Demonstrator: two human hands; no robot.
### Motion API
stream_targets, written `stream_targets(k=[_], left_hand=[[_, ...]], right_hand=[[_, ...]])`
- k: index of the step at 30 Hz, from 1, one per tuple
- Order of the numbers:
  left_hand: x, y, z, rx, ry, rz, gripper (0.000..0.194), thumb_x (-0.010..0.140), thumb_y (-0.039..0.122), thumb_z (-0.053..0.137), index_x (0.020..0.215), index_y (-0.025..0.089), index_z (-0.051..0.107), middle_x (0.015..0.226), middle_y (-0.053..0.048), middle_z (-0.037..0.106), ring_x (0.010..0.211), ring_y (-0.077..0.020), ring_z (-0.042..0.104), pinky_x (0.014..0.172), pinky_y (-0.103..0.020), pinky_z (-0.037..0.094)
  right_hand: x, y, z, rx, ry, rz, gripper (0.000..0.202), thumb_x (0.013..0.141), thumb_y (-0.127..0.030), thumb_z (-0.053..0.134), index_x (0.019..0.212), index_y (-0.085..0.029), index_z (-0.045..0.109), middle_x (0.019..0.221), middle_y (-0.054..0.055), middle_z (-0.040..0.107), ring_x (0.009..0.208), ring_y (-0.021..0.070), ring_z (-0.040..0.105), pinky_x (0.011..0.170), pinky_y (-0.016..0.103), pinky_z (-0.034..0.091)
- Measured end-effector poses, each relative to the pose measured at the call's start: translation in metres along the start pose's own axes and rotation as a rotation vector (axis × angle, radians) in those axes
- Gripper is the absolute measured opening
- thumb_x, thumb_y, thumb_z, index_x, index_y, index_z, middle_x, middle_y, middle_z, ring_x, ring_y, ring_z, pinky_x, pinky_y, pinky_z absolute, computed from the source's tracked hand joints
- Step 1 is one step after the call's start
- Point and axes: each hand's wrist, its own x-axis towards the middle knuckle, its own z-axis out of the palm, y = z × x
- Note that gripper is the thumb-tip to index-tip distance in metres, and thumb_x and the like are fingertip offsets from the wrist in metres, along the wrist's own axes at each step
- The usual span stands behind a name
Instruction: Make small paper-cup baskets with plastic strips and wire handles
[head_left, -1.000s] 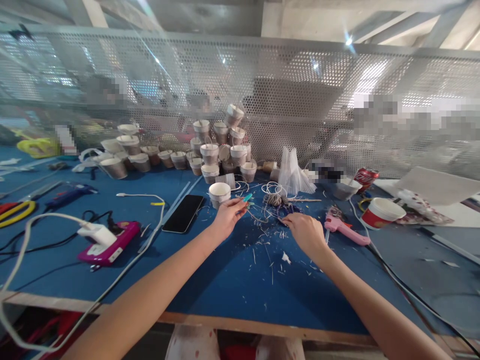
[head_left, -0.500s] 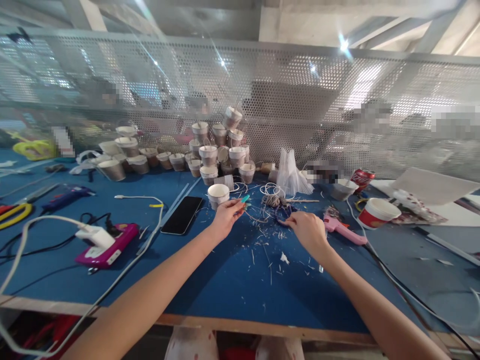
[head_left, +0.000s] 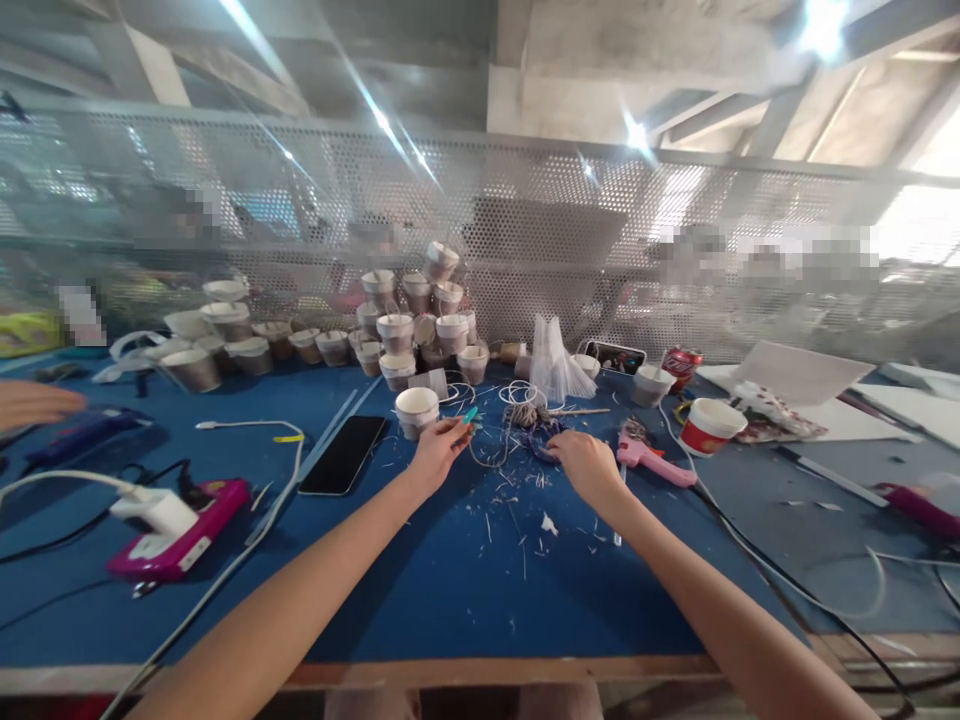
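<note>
Twine [head_left: 523, 413], grey and bundled, lies between left hand [head_left: 439, 452], fingertips drawn together, and right hand [head_left: 589, 468], curled at dark-blue looped handle [head_left: 538, 441]; neither hold can be determined.

Rough, fibrous twine [head_left: 523, 414] is borne by a matt, wood-edged counter [head_left: 450, 600]. Left of the twine, a phone [head_left: 345, 455] is faced in glossy glass; to its right, a glue gun [head_left: 660, 463] is cased in smooth plastic. Behind the twine, a screen [head_left: 540, 235] is formed of perforated metal.

The wearer's two hands [head_left: 436, 455] [head_left: 589, 465] — one pink glue gun [head_left: 654, 458], one soda can [head_left: 682, 368], two phones [head_left: 343, 455] [head_left: 615, 358].
</note>
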Motion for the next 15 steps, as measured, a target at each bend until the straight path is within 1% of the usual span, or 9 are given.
stream_targets(k=[2, 4, 10, 12, 15], left_hand=[[0.0006, -0.0012, -0.0011, -0.002, -0.005, 0.019, 0.011, 0.058, 0.014, 0.072, 0.064, 0.012, 0.063, 0.061, -0.002, 0.065, 0.061, -0.0097, 0.059, 0.068, -0.024, 0.045], [-0.0002, -0.002, -0.0007, -0.006, -0.009, 0.039, 0.012, 0.057, 0.015, 0.073, 0.064, 0.012, 0.064, 0.06, -0.002, 0.065, 0.061, -0.0094, 0.059, 0.068, -0.024, 0.045], [-0.0078, -0.0016, 0.0052, -0.001, -0.017, 0.086, 0.02, 0.05, 0.018, 0.078, 0.063, 0.01, 0.065, 0.058, -0.001, 0.064, 0.058, -0.0085, 0.058, 0.065, -0.022, 0.045], [-0.009, -0.0019, 0.0061, 0.004, -0.02, 0.101, 0.022, 0.049, 0.019, 0.078, 0.063, 0.01, 0.065, 0.058, -0.001, 0.064, 0.059, -0.0086, 0.059, 0.067, -0.022, 0.046], [-0.0086, -0.0023, 0.0057, 0.014, -0.02, 0.121, 0.022, 0.048, 0.019, 0.079, 0.061, 0.01, 0.064, 0.059, -0.001, 0.064, 0.061, -0.0086, 0.06, 0.07, -0.022, 0.047]], right_hand=[[-0.001, 0.0003, -0.0004, -0.016, -0.023, 0.021, 0.02, 0.083, -0.026, 0.047, 0.082, -0.021, 0.066, 0.085, 0.005, 0.066, 0.08, 0.0163, 0.059, 0.06, 0.023, 0.033], [-0.0014, -0.0003, -0.0004, -0.013, -0.01, 0.042, 0.019, 0.082, -0.026, 0.048, 0.08, -0.02, 0.066, 0.083, 0.006, 0.066, 0.076, 0.0165, 0.06, 0.06, 0.023, 0.034], [0.0005, -0.0037, 0.0009, 0.015, 0.028, 0.061, 0.016, 0.078, -0.028, 0.055, 0.069, -0.018, 0.063, 0.076, 0.004, 0.065, 0.072, 0.0148, 0.06, 0.059, 0.022, 0.034], [0.0006, -0.0046, 0.0012, 0.011, 0.064, 0.045, 0.014, 0.077, -0.027, 0.056, 0.069, -0.017, 0.061, 0.078, 0.005, 0.065, 0.075, 0.0159, 0.059, 0.06, 0.022, 0.034], [0.0, -0.0049, 0.0008, -0.001, 0.114, -0.023, 0.012, 0.077, -0.027, 0.056, 0.07, -0.017, 0.06, 0.081, 0.005, 0.064, 0.08, 0.0169, 0.058, 0.061, 0.023, 0.034]])
